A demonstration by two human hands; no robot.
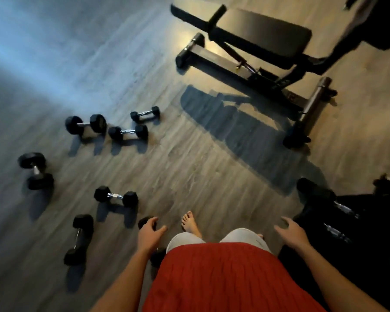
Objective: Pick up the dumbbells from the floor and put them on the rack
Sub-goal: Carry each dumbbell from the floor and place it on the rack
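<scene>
Grey-brown wood-plank floor fills most of the frame, w/ a wide bare stretch thru centre btwn the weights at left and the gear at right. Black padded weight bench sits upper right, shadow falling toward centre. Dark dumbbell rack is at the lower right edge, partly cut off. It holds chrome-handled weights, too blurred to count. Six black hex dumbbells w/ chrome handles lie scattered on the floor, centre-left down to lower left, all apart from each other. A seventh dumbbell is mostly hidden behind the left hand, contact can't be told. That hand is at lower centre, fingers loose, gripping nothing. Right hand is at lower right, just beside the rack, fingers relaxed, empty.
</scene>
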